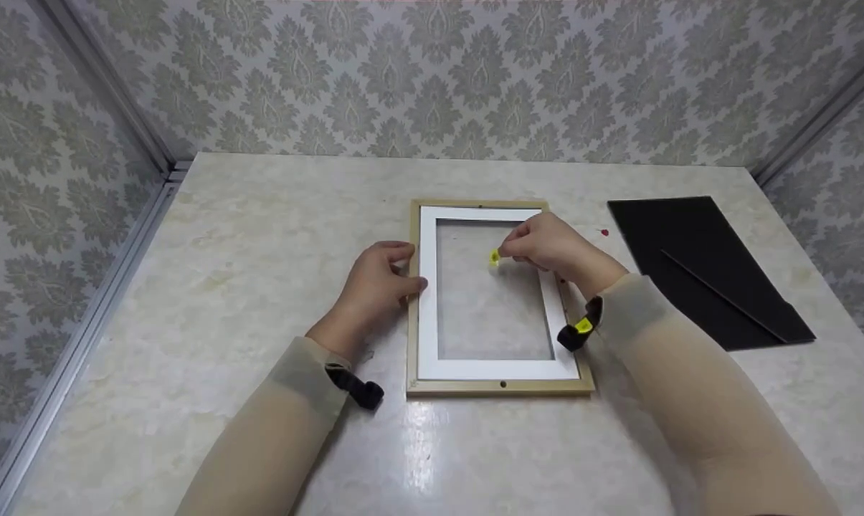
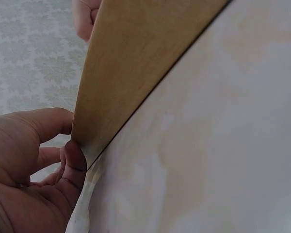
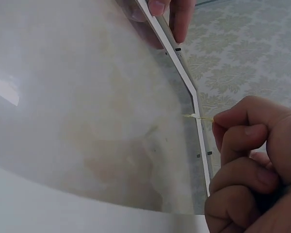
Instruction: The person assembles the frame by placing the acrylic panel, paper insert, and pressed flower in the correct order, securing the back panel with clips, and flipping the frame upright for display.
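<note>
A picture frame (image 1: 500, 388) with a light wooden border, a white mat and a clear pane lies on the table. At its left side my left hand (image 1: 379, 276) holds the border, thumb over the rail and fingers by the outer edge. The left wrist view shows those curled fingertips (image 2: 75, 153) against the wooden side. Over the pane, my right hand (image 1: 550, 247) pinches a small yellow piece (image 1: 494, 258) between thumb and forefinger. Seen edge-on in the right wrist view, it is a thin yellow strand (image 3: 206, 119); I cannot tell its kind.
Right of the frame lies a black backing board (image 1: 672, 222) with a thin dark strip (image 1: 718, 294) across it. A tiny red piece (image 1: 604, 232) rests on the marbled table (image 1: 274, 215) between board and frame. Patterned walls (image 1: 432, 79) enclose the table's back and sides.
</note>
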Tool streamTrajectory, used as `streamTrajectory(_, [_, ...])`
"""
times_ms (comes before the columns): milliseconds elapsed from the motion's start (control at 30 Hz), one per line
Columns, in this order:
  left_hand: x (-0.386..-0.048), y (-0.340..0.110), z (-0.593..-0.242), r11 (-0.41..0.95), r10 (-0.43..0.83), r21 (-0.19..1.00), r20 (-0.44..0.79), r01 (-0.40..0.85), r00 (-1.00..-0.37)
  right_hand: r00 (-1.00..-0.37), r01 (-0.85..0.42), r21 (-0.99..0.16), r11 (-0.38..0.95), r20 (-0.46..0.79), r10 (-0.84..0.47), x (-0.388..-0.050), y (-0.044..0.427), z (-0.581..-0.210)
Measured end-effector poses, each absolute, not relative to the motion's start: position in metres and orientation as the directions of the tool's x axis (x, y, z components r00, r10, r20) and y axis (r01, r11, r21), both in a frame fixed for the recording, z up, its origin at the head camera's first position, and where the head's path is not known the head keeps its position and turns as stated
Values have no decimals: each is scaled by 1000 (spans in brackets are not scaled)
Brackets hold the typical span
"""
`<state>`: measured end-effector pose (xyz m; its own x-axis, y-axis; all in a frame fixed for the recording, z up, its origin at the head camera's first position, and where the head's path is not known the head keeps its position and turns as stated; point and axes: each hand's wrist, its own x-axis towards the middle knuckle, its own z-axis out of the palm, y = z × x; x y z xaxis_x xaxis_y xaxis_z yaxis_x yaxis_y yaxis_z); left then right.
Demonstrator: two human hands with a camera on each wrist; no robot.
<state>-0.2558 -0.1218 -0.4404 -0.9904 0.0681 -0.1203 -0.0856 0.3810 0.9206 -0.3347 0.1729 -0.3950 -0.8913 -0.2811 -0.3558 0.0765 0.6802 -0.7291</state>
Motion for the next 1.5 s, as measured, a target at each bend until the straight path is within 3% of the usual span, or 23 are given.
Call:
streamTrajectory(333, [-256,-122,-438,393,61,915,-128,-94,-990,-915,83,-718,692,-330,-233,-347,167,-402])
streamTrajectory(633, [-256,-121,-439,403,66,911,-123,-87,-990,-949,46,-640,767,-267,-165,-352,164,-400])
streamTrajectory(867, [-259,-122,-441,391,78,918,-108,-70,-991,-943,121,-664,738,-309,-123,-345,174,-389])
streamTrajectory(1500, [-258,-124,-444,385,76,920,-108,-71,-991,-999,3,-764,645,-28,-29,-294,299,-372])
